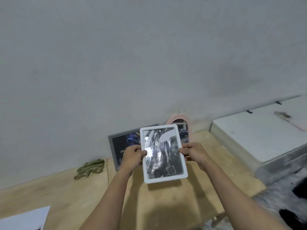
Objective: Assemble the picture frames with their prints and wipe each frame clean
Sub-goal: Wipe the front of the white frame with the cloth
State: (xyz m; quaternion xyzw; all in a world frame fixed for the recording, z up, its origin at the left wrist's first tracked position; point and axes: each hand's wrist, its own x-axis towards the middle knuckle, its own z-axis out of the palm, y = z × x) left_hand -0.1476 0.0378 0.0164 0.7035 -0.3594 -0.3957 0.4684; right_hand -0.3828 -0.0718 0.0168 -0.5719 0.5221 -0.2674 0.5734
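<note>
I hold a white picture frame (163,153) with a dark, glossy print in it, lifted above the wooden table (66,193). My left hand (132,155) grips its left edge and my right hand (193,152) grips its right edge. Behind it a grey frame (119,145) with a dark print leans against the wall. A pink arched frame (180,121) stands further right against the wall, partly hidden by the white frame. A crumpled green cloth (90,168) lies on the table to the left by the wall.
A sheet of white paper (25,219) lies at the table's front left corner. A white flat-topped unit (259,131) stands to the right of the table. Mottled grey floor (282,201) shows at the lower right. The grey wall rises right behind the table.
</note>
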